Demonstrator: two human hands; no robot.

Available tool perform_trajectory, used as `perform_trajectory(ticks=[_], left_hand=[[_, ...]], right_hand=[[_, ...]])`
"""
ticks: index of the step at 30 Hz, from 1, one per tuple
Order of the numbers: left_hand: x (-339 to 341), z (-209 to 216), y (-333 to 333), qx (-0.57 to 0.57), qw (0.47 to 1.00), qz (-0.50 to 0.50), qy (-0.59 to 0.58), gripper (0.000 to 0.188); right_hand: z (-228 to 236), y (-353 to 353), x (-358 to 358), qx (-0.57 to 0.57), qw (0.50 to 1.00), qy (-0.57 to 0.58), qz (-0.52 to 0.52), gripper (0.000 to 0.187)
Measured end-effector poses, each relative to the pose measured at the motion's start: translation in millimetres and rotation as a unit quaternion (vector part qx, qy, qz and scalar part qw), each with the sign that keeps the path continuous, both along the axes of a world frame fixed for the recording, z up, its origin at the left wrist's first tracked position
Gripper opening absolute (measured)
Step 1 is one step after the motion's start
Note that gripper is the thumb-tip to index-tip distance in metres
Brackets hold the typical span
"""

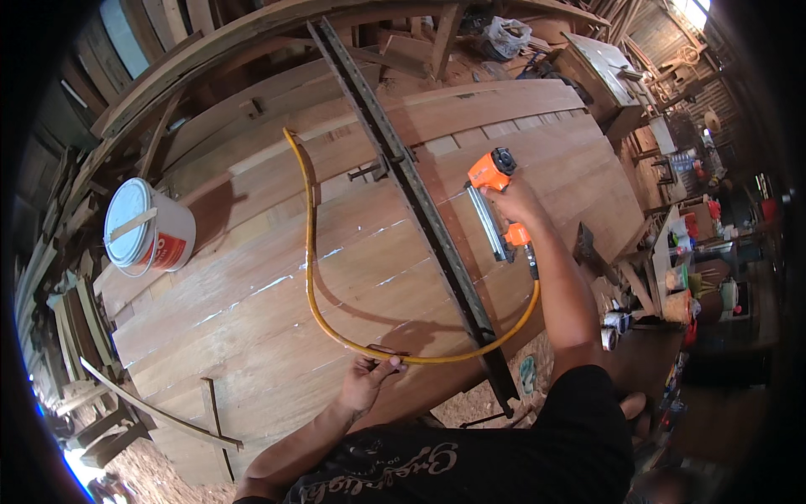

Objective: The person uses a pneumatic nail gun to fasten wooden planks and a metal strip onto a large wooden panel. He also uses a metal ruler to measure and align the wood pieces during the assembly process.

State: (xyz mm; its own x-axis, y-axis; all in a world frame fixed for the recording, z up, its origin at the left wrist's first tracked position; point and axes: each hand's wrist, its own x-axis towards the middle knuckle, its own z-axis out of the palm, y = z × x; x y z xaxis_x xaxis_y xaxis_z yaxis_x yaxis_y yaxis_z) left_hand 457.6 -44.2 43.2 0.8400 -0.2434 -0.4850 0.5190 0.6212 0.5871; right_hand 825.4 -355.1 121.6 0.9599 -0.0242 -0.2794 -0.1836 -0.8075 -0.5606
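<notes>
"As the reading runs from near to far, which hand comes first?"

"The left hand [368, 380], low in the view, above the dark shirt [504, 458]. Its thumb and fingers are pinched narrow, apparently on the yellow hose [311, 244]; a small dark patch at the fingertips is too unclear to name."

"And beyond it?"

"The hose curves rightward from that hand, passes over the lower part of the dark metal bar [416, 197], and rises to the base of the orange nail gun [489, 174]."

"Where does the gun lie, and which hand is nearer?"

"It is in the right hand [516, 204], whose fingers are wrapped around it; their exact placement cannot be told. The gun lies forward and to the right of the left hand, with the bar between them. The right hand is thus the nearer."

"Which relation governs any shift of the gun?"

"Judged from this view, that of gun to bar. The silver magazine [484, 214] slants from upper left to lower right, roughly parallel to the bar and near its right side, over the joined boards [395, 302]. Contact with the boards cannot be confirmed."

"What marks the far side?"

"A lidded white bucket [176, 214], standing on the boards at the left, well apart from both hands."
</notes>
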Motion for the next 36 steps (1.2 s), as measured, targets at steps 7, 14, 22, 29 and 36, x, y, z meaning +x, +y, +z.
perform_trajectory(ticks=[7,14,22,29,36], left_hand=[[-0.3,-3.6,-0.6,0.025,1.000,-0.007,-0.002,0.012],[9.3,4.7,-6.2,-0.012,1.000,-0.002,-0.001,0.015],[31.5,7.5,-37.4,-0.039,0.999,-0.001,0.011,0.014],[38.6,-1.0,-48.6,0.005,0.999,-0.044,0.006,0.015],[39.3,-1.5,-54.2,0.034,0.998,-0.054,0.022,0.017]], right_hand=[[-20.0,0.2,-7.2,-0.297,0.951,-0.047,0.071,0.047],[-7.4,-53.4,24.8,0.021,0.995,0.053,-0.087,0.034],[-9.3,-119.5,59.0,0.091,0.983,0.015,-0.156,0.028],[-3.3,-105.7,55.9,0.048,0.995,0.026,-0.089,0.027],[18.7,-73.7,41.2,-0.038,0.996,-0.006,-0.080,0.031]])
